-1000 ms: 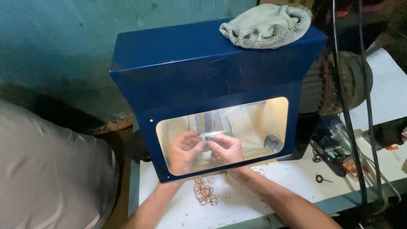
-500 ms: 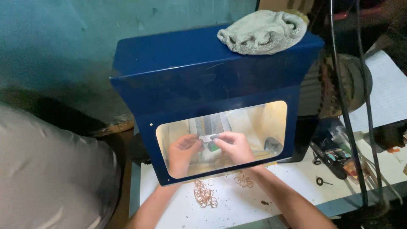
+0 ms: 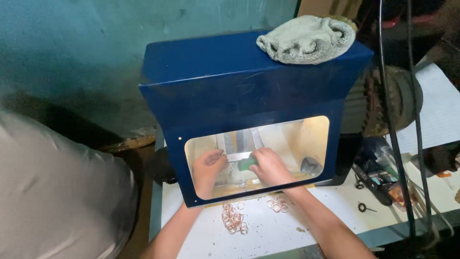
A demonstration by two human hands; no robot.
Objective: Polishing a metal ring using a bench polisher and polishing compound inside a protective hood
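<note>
Reaching into blue cabinet (image 3: 249, 91), left hand (image 3: 208, 168), right hand (image 3: 270, 166) perhaps pinching green piece (image 3: 247, 164), grip unclear

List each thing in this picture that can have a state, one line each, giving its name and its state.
Blue cabinet: interior lit, window facing the person.
Left hand: inside the cabinet, fingers bent at the metal fixture.
Right hand: inside, over a green object.
Copper rings: loose on the white table.
Grey cloth: crumpled on top.

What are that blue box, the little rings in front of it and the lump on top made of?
The blue box looks like painted sheet metal: smooth, faintly scuffed sheen. The rings seem copper or brass wire, reddish and shiny. The lump is grey cloth, crumpled and ribbed.
</note>
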